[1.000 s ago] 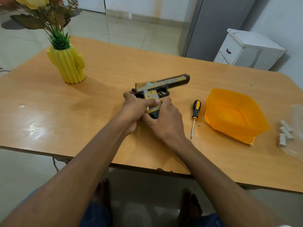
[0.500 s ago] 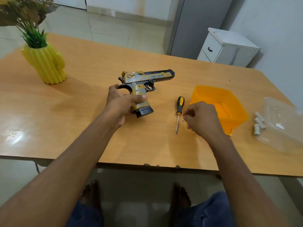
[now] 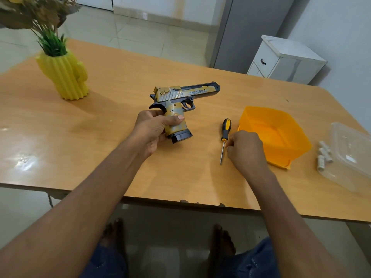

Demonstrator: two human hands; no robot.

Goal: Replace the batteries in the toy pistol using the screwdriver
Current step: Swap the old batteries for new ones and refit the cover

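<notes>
The toy pistol [image 3: 186,93], gold and grey with a black magazine base, is held upright over the wooden table [image 3: 100,137], barrel pointing right. My left hand [image 3: 152,127] is wrapped around its grip. A screwdriver [image 3: 226,127] with a yellow and black handle lies on the table to the right of the pistol, tip toward me. My right hand [image 3: 245,149] rests beside its metal shaft with fingertips curled together at the shaft; whether they hold anything is hidden. Several white batteries [image 3: 323,155] lie at the far right.
An orange plastic tub [image 3: 281,121] sits tilted just right of the screwdriver. A clear plastic container [image 3: 349,153] lies beyond the batteries at the table's right edge. A yellow cactus-shaped vase [image 3: 64,77] stands at the back left. A white cabinet [image 3: 285,59] is behind the table.
My right hand left the pistol grip and moved right to the screwdriver's shaft. My left hand alone now holds the pistol, lifted more upright.
</notes>
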